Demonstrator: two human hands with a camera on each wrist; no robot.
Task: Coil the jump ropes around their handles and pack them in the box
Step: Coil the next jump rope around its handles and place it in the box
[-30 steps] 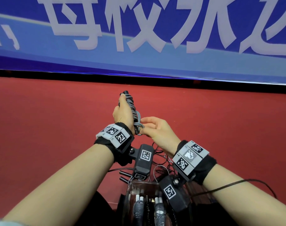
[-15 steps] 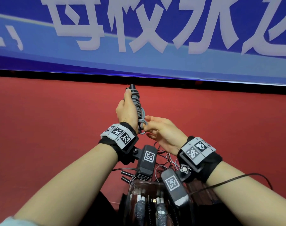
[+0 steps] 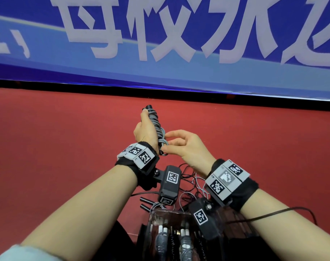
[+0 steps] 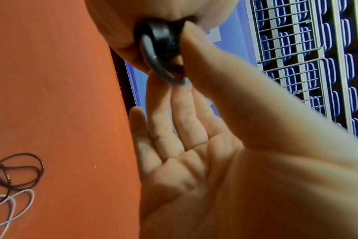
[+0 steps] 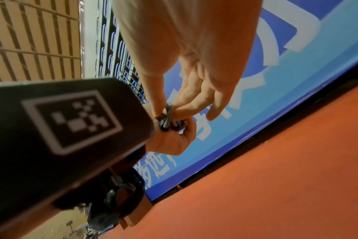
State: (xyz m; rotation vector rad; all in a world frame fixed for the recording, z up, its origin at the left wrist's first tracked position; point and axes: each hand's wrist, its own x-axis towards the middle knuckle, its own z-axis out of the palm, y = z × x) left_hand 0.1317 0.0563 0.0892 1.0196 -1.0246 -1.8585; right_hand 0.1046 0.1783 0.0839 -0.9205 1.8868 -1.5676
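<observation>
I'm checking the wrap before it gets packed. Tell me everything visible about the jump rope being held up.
The jump rope has black handles bundled together, wound tightly with grey cord, plastic-looking, along nearly the whole length. It is held upright above the red floor, slightly tilted. The left hand grips the bundle; the right hand pinches the last grey loop at its lower end.

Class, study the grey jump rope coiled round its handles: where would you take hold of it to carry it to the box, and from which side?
Grasp the coiled jump rope round its middle, from its bare right side, since the left hand covers the other.
</observation>
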